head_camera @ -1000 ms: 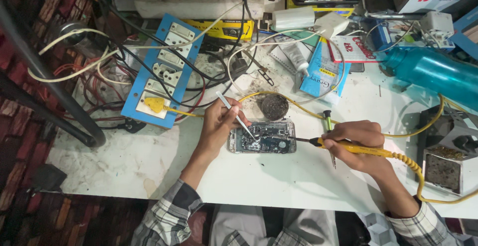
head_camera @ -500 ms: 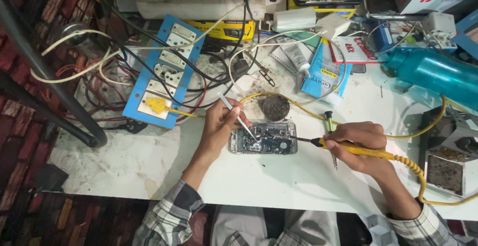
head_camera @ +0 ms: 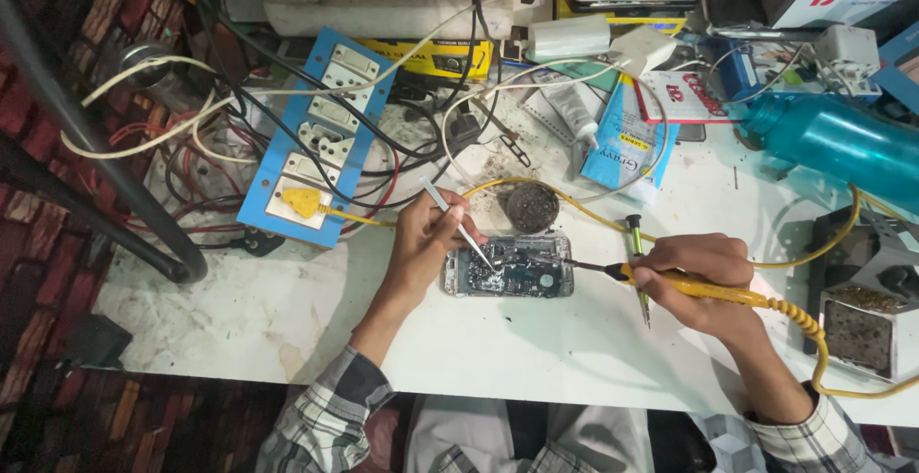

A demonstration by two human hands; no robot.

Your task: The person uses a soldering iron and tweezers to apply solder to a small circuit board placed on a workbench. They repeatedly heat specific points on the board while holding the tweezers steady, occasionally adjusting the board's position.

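Left hand (head_camera: 421, 243) pinches tweezers (head_camera: 459, 227) over the opened phone (head_camera: 509, 267); right hand (head_camera: 699, 272) grips soldering iron (head_camera: 670, 281), tip at the phone's right edge. Risk: slipping tip bridges contacts.

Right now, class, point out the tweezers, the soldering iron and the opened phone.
tweezers (head_camera: 458, 223), head view, on the metal shaft above the fingers.
soldering iron (head_camera: 713, 290), head view, on its yellow handle.
opened phone (head_camera: 525, 278), head view, on the exposed circuit board.

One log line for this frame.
left hand: tweezers on opened phone | right hand: yellow soldering iron, tip at phone
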